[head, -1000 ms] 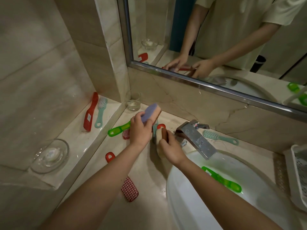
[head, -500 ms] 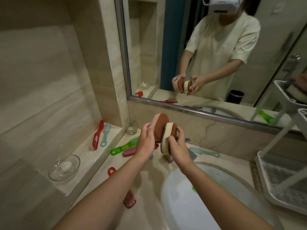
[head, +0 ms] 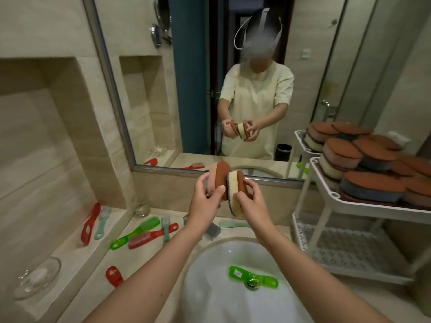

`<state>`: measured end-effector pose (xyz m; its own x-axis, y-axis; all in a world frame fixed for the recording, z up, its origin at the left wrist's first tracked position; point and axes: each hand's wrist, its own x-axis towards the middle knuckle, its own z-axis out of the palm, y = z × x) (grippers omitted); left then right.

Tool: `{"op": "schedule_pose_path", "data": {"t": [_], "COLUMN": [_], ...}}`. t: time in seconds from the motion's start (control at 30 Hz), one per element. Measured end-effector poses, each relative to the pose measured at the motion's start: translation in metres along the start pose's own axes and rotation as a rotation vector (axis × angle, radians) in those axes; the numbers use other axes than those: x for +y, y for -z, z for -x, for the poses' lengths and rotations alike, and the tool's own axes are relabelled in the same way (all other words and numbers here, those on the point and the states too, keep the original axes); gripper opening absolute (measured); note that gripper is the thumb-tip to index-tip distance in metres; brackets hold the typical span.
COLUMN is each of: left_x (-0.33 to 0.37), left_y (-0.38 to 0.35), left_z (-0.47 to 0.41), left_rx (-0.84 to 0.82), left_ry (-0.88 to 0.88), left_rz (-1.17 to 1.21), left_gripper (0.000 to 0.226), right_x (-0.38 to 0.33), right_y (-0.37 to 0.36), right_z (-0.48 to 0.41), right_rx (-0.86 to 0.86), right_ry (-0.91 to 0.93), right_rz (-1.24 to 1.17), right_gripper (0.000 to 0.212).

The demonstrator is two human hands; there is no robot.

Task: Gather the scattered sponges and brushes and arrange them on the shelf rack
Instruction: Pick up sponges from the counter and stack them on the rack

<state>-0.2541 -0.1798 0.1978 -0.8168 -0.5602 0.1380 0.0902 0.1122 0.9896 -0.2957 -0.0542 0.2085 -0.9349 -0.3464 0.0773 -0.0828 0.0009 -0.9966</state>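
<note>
Holding 2 sponges flat side to flat side above the sink basin (head: 210, 290), the person has 1 in each hand. The left hand (head: 205, 206) grips the pink-and-brown sponge (head: 218, 180) across its edges, and the right hand (head: 253, 203) pinches the yellow-and-brown sponge (head: 234, 194). The hands are close together and the 2 sponges touch. Pairing them this way probably lets both travel as 1 bundle.

The shelf rack (head: 363, 205) stands to the right, its upper tier heaped with sponges above the rim. The lower tier (head: 345, 250) shows bare perforated floor and looks the easier landing. The white posts and raised rims are the edges to mind on the way across.

Brushes are not yet gathered: a flat green brush (head: 251, 276) lies in the basin, a long green brush (head: 135, 231) and a red bristle brush (head: 151, 236) on the counter (head: 144, 262), and a red brush (head: 89, 224) and a teal brush (head: 102, 221) on the left ledge (head: 70, 255).
</note>
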Motion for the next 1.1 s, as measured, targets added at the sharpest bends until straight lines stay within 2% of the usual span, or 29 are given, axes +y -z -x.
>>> {"op": "schedule_pose_path", "data": {"t": [0.17, 0.4, 0.7, 0.77, 0.87, 0.93, 1.0, 1.1], "left_x": [0.03, 0.071, 0.112, 0.119, 0.125, 0.131, 0.135, 0.139], "left_y": [-0.062, -0.139, -0.234, -0.254, -0.28, -0.3, -0.317, -0.341], "left_z": [0.012, 0.022, 0.043, 0.047, 0.045, 0.041, 0.037, 0.033], "left_rx": [0.006, 0.005, -0.196, -0.261, -0.357, -0.387, -0.385, -0.35], "left_ry": [-0.08, -0.183, -0.209, -0.226, -0.275, -0.325, -0.399, -0.511], "left_rz": [0.121, 0.111, 0.166, 0.137, -0.014, -0.116, -0.168, -0.271], "left_gripper": [0.048, 0.048, 0.039, 0.042, 0.072, 0.084, 0.082, 0.066], "right_x": [-0.027, -0.068, -0.087, -0.092, -0.101, -0.106, -0.111, -0.112], "right_y": [0.063, 0.147, 0.252, 0.274, 0.306, 0.328, 0.347, 0.371], "right_z": [-0.002, -0.011, -0.005, -0.005, -0.007, -0.009, -0.012, -0.017], "right_rx": [0.014, 0.175, 0.298, 0.334, 0.392, 0.455, 0.505, 0.538], "right_ry": [0.071, 0.174, 0.258, 0.282, 0.292, 0.304, 0.319, 0.29], "right_rz": [0.024, -0.023, 0.048, 0.052, 0.08, 0.105, 0.123, 0.154], "right_gripper": [0.056, 0.049, 0.04, 0.038, 0.039, 0.04, 0.041, 0.048]}}
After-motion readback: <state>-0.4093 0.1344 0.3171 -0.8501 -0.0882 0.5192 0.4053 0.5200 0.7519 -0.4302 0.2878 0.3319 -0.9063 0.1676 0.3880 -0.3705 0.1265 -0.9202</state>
